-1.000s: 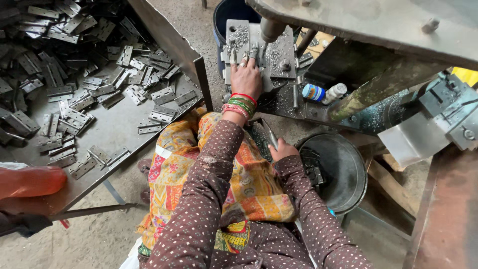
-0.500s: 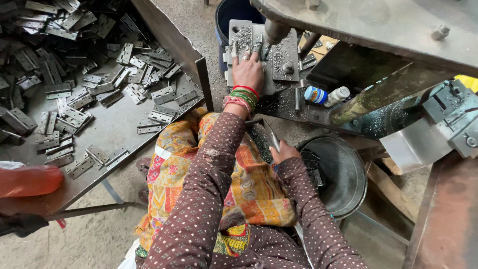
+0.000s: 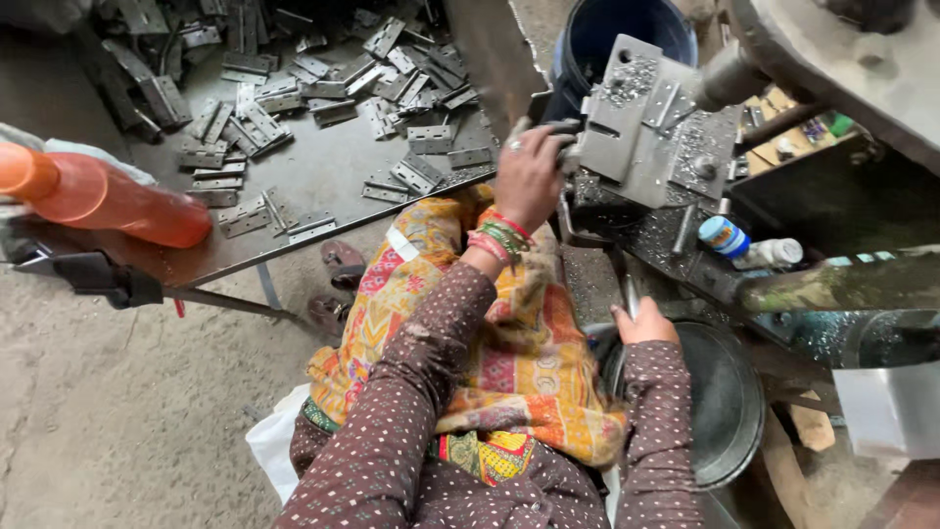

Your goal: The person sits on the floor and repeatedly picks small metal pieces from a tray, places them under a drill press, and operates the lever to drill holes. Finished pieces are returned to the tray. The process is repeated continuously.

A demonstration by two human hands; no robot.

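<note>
left hand (image 3: 529, 176) extended (fingers curled), right hand (image 3: 644, 323) low

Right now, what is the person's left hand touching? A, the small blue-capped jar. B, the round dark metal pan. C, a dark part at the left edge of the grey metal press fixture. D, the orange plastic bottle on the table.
C: the left hand grips a dark part at the edge of the grey metal press fixture, far from the orange plastic bottle.

Maroon sleeves with small pale dots at frame bottom, red and green bangles on the left wrist at centre, ring on a finger of the left hand (image 3: 530, 176), bright orange-yellow patterned cloth over the lap, right hand (image 3: 645, 322) bare
</note>
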